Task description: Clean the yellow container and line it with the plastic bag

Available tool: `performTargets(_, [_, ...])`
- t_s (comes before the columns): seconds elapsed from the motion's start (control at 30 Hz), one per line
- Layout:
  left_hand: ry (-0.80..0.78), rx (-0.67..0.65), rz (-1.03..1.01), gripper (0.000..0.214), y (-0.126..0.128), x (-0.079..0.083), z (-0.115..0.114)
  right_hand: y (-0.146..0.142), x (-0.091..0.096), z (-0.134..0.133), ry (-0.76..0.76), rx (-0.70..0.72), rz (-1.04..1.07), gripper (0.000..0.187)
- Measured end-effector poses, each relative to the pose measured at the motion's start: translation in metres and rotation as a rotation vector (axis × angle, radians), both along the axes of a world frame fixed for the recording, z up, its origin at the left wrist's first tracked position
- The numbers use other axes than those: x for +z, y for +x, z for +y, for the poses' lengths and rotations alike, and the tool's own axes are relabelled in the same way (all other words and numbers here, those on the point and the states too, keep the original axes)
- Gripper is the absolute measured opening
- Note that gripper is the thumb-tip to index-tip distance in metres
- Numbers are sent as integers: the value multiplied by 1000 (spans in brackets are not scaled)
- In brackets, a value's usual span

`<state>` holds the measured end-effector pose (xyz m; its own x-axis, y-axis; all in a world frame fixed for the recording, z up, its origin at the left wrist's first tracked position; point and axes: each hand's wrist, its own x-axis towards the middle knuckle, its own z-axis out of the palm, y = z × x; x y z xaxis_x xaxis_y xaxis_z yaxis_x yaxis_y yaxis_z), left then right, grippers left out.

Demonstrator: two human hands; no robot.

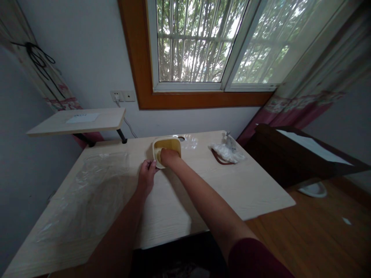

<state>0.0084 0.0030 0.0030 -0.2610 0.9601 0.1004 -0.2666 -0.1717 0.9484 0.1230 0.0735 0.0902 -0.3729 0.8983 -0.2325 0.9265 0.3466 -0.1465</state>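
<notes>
A yellow square tub with a pale rim [174, 139] stands tilted towards me at the back of the light wooden desk [232, 189]. My left hand [147, 172] grips its near left corner, thumb and fingers at the rim. Inside the tub is my right hand [169, 157], its fingers curled down against the inner left side. Something pale shows beside those fingers, too small to name, and the fingertips are hidden.
Clear plastic sheeting [98, 185] lies flat on the desk's left. A raised wooden shelf [107, 120] with a paper label stands at the back left. At the back right sits a clear plastic bag with white contents [228, 152], partly over a brown strap [218, 158].
</notes>
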Motion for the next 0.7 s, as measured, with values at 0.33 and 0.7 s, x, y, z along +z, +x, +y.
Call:
performTargets(0.33, [8,-21,-40,37,-3,1,0,2,-16,7,46,92,135,45])
performTargets(0.7, [6,-24,-64,35,-1,1,-1,4,-18,10,46,118,192,64])
